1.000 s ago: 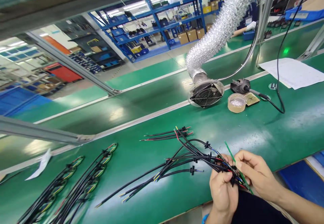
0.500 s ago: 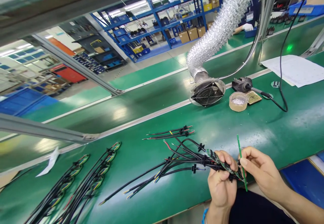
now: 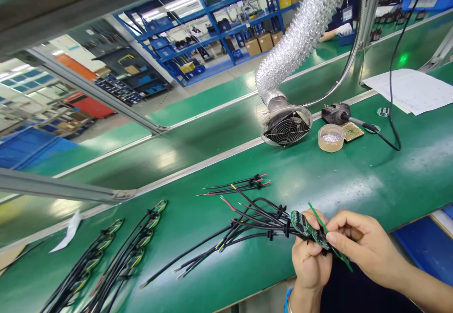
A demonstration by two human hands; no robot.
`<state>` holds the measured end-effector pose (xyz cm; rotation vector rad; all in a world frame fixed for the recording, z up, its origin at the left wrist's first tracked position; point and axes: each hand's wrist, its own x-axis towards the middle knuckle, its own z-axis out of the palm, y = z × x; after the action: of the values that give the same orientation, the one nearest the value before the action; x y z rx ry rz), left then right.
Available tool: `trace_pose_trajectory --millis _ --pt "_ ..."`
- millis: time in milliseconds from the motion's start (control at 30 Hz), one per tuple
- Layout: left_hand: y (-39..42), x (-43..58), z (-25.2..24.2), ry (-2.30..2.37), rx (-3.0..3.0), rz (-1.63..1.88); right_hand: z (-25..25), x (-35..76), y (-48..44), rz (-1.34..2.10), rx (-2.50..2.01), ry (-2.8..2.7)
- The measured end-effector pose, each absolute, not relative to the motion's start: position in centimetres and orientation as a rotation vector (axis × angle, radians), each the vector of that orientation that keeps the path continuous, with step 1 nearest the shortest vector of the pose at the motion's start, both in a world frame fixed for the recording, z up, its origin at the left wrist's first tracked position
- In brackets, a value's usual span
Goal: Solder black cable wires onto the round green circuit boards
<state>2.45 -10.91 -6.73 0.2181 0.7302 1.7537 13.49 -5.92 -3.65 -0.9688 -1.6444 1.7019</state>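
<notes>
At the front right, my left hand (image 3: 311, 266) is closed around a bundle of black cables (image 3: 244, 236) where they meet round green circuit boards (image 3: 300, 223). The cables fan out leftward over the bench, with bare coloured wire ends and black grommets on them. Pinched in the fingers of my right hand (image 3: 368, 242) is a thin green stick (image 3: 316, 214), which slants across the boards. My right fingertips are right by the boards; whether they touch them I cannot tell.
Finished-looking rows of cables with boards (image 3: 141, 242) lie at left. A few loose cables (image 3: 237, 186) lie behind the bundle. A fume extractor (image 3: 287, 126), solder roll (image 3: 331, 138), soldering iron (image 3: 361, 123) and paper (image 3: 414, 88) are farther back. Another person's gloved hand (image 3: 344, 29) shows beyond.
The green stick has tipped from nearly upright to a slant, its top going left. My right hand has moved slightly left, closer to the boards, and the boards' faces show more. The view has shifted slightly.
</notes>
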Motion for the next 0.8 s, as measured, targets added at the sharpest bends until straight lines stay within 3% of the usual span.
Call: trace_pose_trajectory --millis 400,800 --pt "-11.0 2.9 -6.6 0.784 0.316 1.768 -3.9 14.1 -7.0 1.16 -0.916 -1.889" --pt "-11.2 3.0 -7.8 0.602 0.409 1.813 -3.5 15.1 -6.6 1.113 -0.639 -2.093"
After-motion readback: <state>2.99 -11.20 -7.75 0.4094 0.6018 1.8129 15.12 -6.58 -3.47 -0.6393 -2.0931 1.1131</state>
